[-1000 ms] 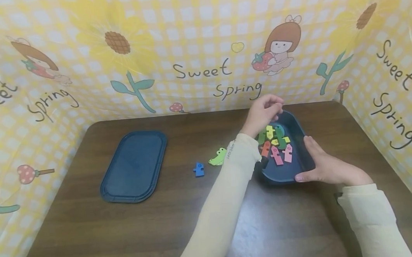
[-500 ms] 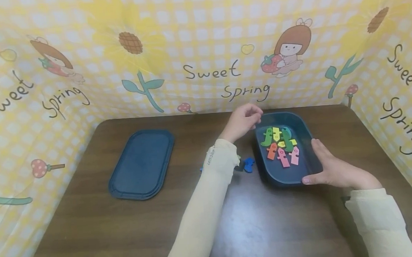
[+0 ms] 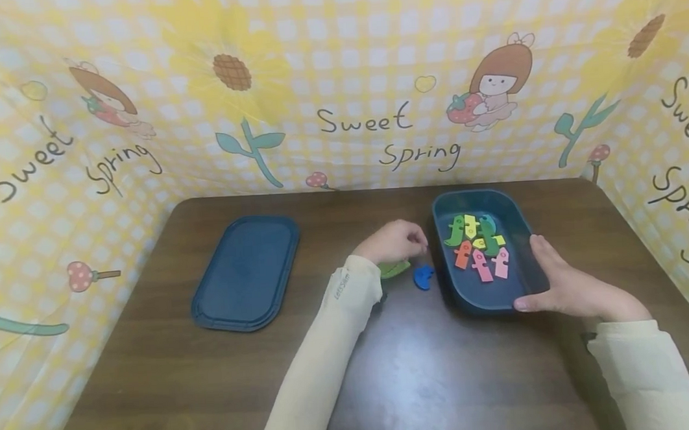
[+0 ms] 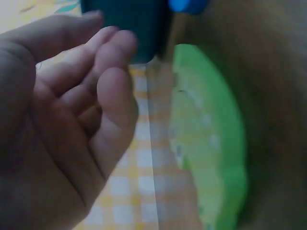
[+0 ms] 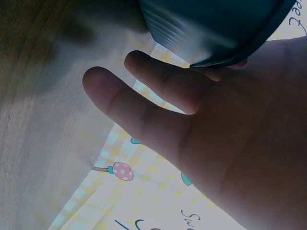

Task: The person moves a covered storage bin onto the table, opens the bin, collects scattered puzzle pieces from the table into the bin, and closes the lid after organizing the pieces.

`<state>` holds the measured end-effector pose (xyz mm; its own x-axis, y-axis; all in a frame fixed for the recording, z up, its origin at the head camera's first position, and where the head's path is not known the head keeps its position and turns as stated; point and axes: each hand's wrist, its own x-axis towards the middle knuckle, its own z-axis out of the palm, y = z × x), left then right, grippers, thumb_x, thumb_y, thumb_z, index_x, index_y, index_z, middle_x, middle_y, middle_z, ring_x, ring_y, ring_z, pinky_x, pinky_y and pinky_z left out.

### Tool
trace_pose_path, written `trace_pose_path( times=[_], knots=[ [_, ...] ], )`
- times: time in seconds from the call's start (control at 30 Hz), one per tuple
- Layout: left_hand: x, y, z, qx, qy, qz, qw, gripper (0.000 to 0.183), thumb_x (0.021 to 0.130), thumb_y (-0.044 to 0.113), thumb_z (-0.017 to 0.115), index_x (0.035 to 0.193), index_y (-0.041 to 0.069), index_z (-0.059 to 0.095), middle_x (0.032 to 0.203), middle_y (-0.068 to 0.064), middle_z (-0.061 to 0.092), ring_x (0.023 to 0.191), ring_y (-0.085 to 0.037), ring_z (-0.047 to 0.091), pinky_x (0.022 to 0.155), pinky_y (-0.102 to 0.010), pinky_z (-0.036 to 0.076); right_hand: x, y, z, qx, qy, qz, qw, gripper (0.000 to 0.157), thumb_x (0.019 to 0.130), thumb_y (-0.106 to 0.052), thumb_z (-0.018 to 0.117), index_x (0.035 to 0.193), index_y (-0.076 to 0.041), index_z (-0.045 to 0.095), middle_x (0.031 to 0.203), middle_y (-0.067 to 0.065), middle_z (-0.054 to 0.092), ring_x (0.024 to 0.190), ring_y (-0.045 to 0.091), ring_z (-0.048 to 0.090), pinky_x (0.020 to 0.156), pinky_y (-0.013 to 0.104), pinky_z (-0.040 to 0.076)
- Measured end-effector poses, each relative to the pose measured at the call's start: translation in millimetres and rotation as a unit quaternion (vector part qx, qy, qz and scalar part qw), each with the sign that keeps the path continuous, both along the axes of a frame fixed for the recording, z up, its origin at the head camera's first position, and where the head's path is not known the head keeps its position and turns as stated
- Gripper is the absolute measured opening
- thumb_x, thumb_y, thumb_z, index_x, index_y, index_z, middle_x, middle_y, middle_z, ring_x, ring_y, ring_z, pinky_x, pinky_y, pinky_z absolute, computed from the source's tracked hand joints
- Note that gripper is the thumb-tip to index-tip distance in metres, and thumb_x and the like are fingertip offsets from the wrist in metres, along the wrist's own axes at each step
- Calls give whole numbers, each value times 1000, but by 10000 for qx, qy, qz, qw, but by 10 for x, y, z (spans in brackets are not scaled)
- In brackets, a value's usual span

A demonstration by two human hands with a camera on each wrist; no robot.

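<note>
My left hand, its fingers loosely curled and holding nothing, hovers by a green crocodile piece on the table. In the left wrist view, that green crocodile piece stands out beside the bare palm. A small blue puzzle piece lies between this hand and a dark blue box. Against the box's right side rests my right hand, thumb at the near corner and fingers spread along the wall. Two of its fingers stretch out straight below the box in the right wrist view.
Inside the box are several puzzle pieces in green, yellow, orange and pink. A flat dark blue lid lies at the left of the brown table. Yellow checked cloth encloses the back and sides.
My left hand has drawn back leftward from over the box and lowered toward the green crocodile piece. The blue piece by the box has come into view. My right hand keeps its place on the box.
</note>
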<state>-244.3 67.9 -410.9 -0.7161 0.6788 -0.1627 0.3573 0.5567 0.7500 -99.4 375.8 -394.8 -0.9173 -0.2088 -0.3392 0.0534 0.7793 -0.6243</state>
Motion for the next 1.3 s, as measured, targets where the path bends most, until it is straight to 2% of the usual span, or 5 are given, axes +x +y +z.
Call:
trace_pose_path(
  times=[0.23,0.43,0.67,0.93,1.3],
  knots=[
    [220,41,-98,-1231,427,-397,9907,20,90,30,77,103,16,73,84,6,67,77,-13,61,68,-29,51,14,0,4,-23,-1,15,10000,136,80,-46,83,155,-6,-24,160,28,-23,142,59,-8,99,76,26],
    [347,110,-86,-2103,1368,-518,9666,54,82,42,83,123,10,68,101,1,64,87,-14,60,75,-31,51,15,-3,7,-4,-12,-10,10000,137,80,-46,83,154,-6,-25,160,28,-24,142,59,-9,99,77,26],
    [411,146,-108,-2418,1894,-483,9504,60,81,44,83,127,10,64,110,-3,63,94,-17,61,80,-37,53,9,5,-5,9,-2,6,10000,137,80,-48,83,155,-7,-25,160,28,-24,143,58,-10,100,77,24],
    [391,116,-164,-2222,1870,-436,9559,54,83,37,79,127,12,62,106,-1,58,91,-15,57,75,-34,51,0,12,-25,-24,24,22,10000,138,79,-50,83,155,-8,-25,160,27,-24,143,58,-9,100,77,23],
    [241,-40,-107,-1067,1126,-220,9876,36,85,29,76,112,14,58,94,3,61,81,-14,60,69,-26,50,20,8,-7,-23,-12,17,10000,137,80,-48,82,155,-7,-25,160,27,-24,143,58,-9,100,77,23]
  ],
)
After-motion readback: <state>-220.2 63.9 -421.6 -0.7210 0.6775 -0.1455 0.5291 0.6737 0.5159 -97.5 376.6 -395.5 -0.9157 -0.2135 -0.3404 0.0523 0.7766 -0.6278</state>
